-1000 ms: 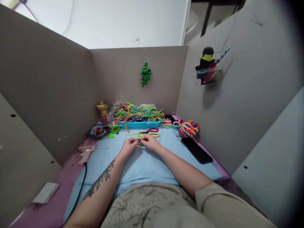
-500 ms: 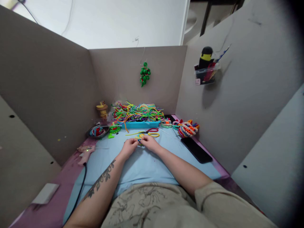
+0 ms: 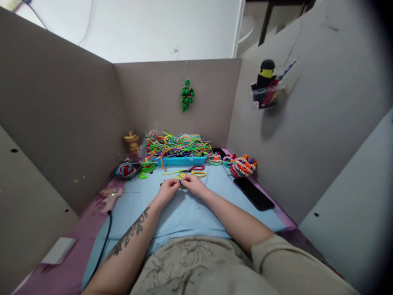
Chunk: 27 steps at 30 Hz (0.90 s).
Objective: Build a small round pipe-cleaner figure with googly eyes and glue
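Observation:
My left hand (image 3: pixel 167 191) and my right hand (image 3: pixel 193 185) meet over the light blue mat (image 3: pixel 184 213), fingers pinched together on a small pipe-cleaner piece (image 3: pixel 181 177) of yellow and blue. Just beyond it lie red-handled scissors (image 3: pixel 196 168) and a yellow pipe-cleaner loop (image 3: pixel 199 174). A blue tray (image 3: pixel 181 161) heaped with coloured pipe cleaners (image 3: pixel 178 145) stands behind them.
A glue gun (image 3: pixel 110 198) with its black cord lies at the left, near a dark bowl (image 3: pixel 125 169). A black phone (image 3: pixel 253 194) lies at the right beside finished pipe-cleaner figures (image 3: pixel 243 166). Grey partition walls enclose the desk; a green ornament (image 3: pixel 187 95) hangs on the back wall.
Both hands stay in place on the small piece, with only slight finger shifts. Nothing else moved.

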Available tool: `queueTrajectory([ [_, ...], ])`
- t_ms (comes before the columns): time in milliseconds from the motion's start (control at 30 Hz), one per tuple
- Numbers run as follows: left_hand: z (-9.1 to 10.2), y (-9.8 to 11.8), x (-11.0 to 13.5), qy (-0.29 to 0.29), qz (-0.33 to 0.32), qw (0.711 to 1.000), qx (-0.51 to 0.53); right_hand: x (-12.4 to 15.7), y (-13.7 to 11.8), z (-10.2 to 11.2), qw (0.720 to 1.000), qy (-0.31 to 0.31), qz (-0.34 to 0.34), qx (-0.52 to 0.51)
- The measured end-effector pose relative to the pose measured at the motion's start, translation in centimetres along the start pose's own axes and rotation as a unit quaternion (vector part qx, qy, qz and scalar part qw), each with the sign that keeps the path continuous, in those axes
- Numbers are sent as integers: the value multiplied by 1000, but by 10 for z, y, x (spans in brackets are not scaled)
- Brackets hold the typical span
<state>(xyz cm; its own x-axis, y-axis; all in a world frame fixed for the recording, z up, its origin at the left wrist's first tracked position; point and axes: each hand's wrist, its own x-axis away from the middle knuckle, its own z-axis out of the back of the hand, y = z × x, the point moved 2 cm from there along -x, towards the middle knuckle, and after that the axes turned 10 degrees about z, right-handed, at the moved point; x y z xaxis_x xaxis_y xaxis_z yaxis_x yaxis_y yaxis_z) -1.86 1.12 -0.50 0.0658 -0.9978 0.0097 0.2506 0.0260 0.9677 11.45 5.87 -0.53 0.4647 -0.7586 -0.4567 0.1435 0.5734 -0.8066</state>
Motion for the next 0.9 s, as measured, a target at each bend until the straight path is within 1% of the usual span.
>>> queueTrajectory([
  [133, 1, 2, 1, -5, 0, 1000, 1, 0, -1, 1, 999, 4, -21, -31],
  [300, 5, 2, 0, 39, -1, 999, -16, 0, 0, 3, 999, 4, -24, -35],
  [467, 3, -1, -2, 10, -11, 999, -39, 1, -1, 2, 998, -2, -30, -47],
  [633, 3, 2, 0, 34, -14, 998, -51, 3, -3, 3, 998, -7, -27, -63],
  [733, 3, 4, 2, 40, -13, 997, -58, 2, -2, 6, 997, 5, -18, -73],
  [800, 4, 4, 1, 37, -15, 997, -68, -1, 1, 9, 998, 16, -4, -63],
  [900, 7, 1, -2, 49, -17, 995, -81, -4, 9, 17, 999, 37, 12, -6],
])
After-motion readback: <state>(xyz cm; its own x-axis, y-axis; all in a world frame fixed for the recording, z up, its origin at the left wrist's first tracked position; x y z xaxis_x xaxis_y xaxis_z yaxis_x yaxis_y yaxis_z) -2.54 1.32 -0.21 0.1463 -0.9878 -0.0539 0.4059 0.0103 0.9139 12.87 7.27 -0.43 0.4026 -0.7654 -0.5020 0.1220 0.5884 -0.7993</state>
